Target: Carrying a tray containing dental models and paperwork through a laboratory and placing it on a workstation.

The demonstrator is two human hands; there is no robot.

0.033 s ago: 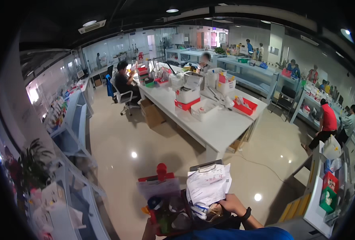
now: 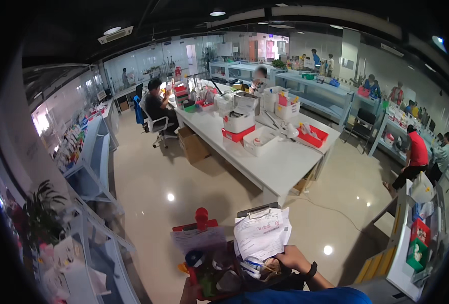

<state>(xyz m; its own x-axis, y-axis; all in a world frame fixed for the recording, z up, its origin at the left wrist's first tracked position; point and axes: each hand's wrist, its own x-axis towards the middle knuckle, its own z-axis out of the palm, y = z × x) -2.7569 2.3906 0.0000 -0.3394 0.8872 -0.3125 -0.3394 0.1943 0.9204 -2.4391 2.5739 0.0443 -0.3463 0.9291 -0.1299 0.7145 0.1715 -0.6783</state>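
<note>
At the lower edge I hold two small bins side by side in front of my body. My left hand (image 2: 189, 291), dim and partly cut off, grips the left side of a red bin (image 2: 194, 280). Inside it are a dark blue round item (image 2: 194, 258) and clear bags; a red clipboard (image 2: 211, 223) with a sheet stands at its far side. My right hand (image 2: 294, 259) closes over the right edge of a dark bin (image 2: 249, 288). Bagged white and brown parts (image 2: 269, 267) lie in that bin, and a clipboard with papers (image 2: 263, 228) leans at its far end.
A long white table (image 2: 280, 177) ahead carries white and red bins. A seated person (image 2: 159, 106) works at its left side. Shelving (image 2: 95, 162) runs along the left, with a plant (image 2: 44, 210) nearby. A bench with bins (image 2: 404, 263) stands on the right; a cable (image 2: 336, 213) crosses the floor.
The view has shifted very slightly. Both hands keep their hold on the bins, and the clipboards have moved a little toward the left.
</note>
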